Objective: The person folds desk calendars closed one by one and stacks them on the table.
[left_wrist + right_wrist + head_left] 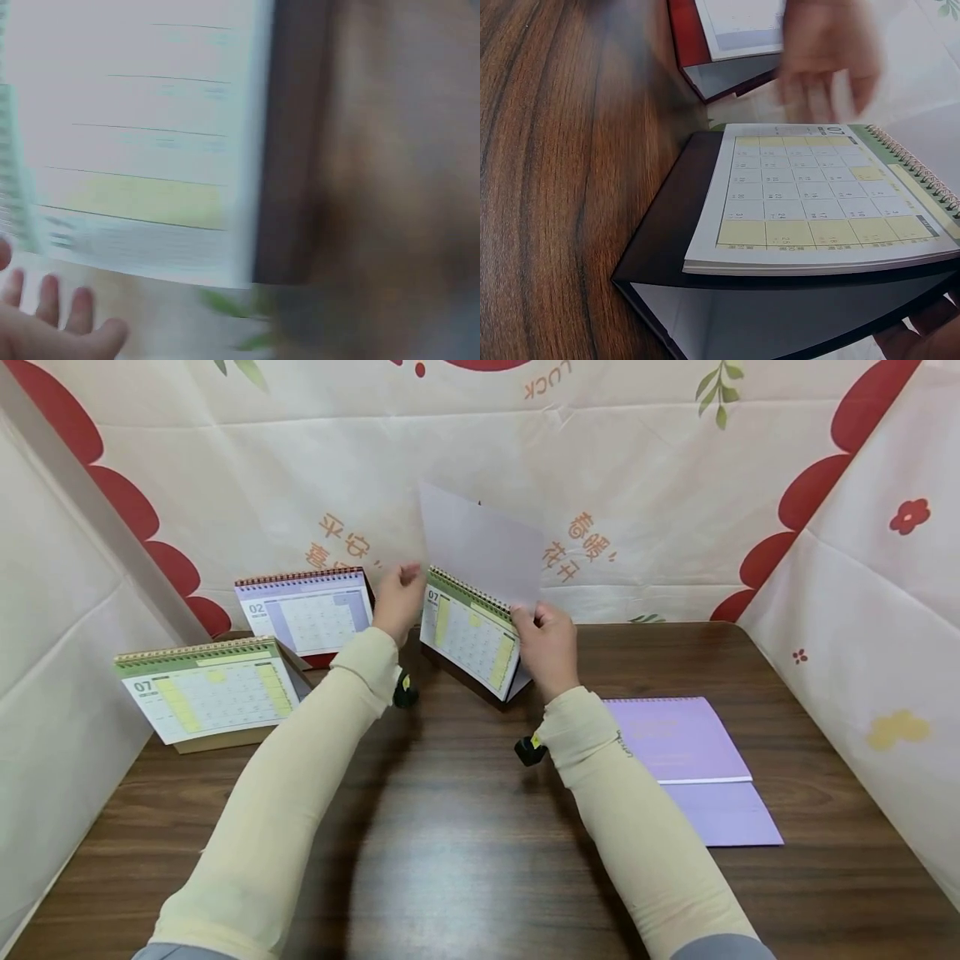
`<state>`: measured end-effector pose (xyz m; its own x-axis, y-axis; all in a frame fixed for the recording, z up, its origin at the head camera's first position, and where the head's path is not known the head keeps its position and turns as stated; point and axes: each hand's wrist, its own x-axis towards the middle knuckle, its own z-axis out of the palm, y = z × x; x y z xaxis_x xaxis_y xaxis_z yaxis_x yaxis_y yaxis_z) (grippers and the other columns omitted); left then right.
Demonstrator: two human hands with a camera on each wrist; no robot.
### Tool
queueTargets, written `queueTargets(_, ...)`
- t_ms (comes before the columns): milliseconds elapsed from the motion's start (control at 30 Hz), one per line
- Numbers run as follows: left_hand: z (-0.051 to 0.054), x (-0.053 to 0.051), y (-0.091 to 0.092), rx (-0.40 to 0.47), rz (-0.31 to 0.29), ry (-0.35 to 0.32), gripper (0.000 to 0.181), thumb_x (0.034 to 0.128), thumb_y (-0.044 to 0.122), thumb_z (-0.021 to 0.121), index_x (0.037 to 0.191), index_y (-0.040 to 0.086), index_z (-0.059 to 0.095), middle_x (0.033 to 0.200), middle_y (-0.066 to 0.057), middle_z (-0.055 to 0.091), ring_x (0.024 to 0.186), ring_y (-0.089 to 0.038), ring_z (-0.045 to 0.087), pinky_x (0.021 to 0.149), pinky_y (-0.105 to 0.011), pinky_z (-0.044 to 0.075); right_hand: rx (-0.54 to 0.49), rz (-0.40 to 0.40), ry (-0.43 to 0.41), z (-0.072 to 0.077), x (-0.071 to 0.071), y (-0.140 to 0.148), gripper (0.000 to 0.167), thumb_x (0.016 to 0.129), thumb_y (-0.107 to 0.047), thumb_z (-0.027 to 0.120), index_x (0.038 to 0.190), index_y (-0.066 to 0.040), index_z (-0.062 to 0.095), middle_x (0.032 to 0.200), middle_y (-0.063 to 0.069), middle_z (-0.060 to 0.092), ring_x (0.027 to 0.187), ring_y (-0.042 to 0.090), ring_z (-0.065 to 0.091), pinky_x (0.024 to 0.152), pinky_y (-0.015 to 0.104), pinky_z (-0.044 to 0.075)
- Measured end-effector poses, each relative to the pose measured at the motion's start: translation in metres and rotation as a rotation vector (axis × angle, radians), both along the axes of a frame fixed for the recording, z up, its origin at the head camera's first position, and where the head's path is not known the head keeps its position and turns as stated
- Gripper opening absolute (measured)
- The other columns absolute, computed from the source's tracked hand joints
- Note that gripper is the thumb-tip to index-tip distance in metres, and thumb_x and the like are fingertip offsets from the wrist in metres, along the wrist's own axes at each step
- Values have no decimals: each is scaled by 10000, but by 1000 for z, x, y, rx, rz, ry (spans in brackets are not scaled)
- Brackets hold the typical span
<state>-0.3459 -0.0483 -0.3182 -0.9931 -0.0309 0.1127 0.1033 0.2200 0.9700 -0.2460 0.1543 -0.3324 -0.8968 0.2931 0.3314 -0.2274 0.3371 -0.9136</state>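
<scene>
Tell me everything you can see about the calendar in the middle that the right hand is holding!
It's a spiral-bound desk calendar with white, paper-looking pages. The front page is marked 07 and has a date grid, yellow columns and a green strip below the coil. One pale sheet sticks up above the coil. Its dark stand stands on the brown table, with the page leaning back. The right hand grips its upper right corner; the left hand is beside its upper left corner.

The calendar (471,637) in my fingers (555,617) has smooth, matt paper pages (795,191) and a metallic-looking binding coil (917,168). My sleeves (276,806) are matt, wrinkled cloth. The counter (450,877) shows smooth wood grain with a soft gloss; the backdrop (300,460) looks like creased cloth.
</scene>
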Motion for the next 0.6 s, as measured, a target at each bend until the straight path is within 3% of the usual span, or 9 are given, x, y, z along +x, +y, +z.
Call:
queueTargets(133,45,12,6,90,35,197,258,1023,170,531,1265,110,596,1217,-37,581,1105,-137,518,913,-233,433,14,-1,6,-1,0,0,402,980,-279,615,675,-21,564,696,105,633,578,162,524,490,263,366)
queueTargets(233,79,32,19,136,-28,346,210,1007,105,528,1189,73,626,1156,-43,597,1083,-135,530,899,-225,432,10,4,-6,-3,2,1,368,984,-284,610,735,-14,638,745,109,670,600,163,567,495,253,398)
queueTargets(300,96,44,30,132,-105,425,211,995,74,526,1176,49,631,1182,-41,594,1116,-123,527,927,-211,428,3,11,-11,-3,2,1,347,985,-287,608,797,-7,688,777,114,689,623,169,593,507,252,421)
queueTargets(400,113,54,43,0,-231,525,229,998,65,525,1197,33,632,1249,-32,580,1207,-88,493,995,-195,390,-7,20,-7,-3,2,2,335,987,-296,608,851,-13,724,777,110,697,615,167,601,504,255,434)
queueTargets(467,115,51,46,-133,-294,574,243,1011,115,541,1229,65,635,1301,-2,569,1235,-34,464,1021,-181,358,0,24,-4,-3,1,2,344,985,-307,612,827,-17,711,726,95,674,577,156,569,479,261,409)
queueTargets(533,117,50,48,-259,-318,613,264,1021,158,548,1263,87,626,1322,13,572,1244,-8,449,1024,-170,336,1,30,-5,-2,1,3,366,985,-321,614,796,-16,685,664,78,631,528,143,529,452,265,385)
queueTargets(600,119,51,48,-344,-319,611,287,1028,194,548,1295,105,608,1343,22,574,1242,0,452,1017,-168,337,-7,41,-11,-3,1,5,370,986,-335,613,790,-26,671,609,79,577,475,144,478,420,274,357)
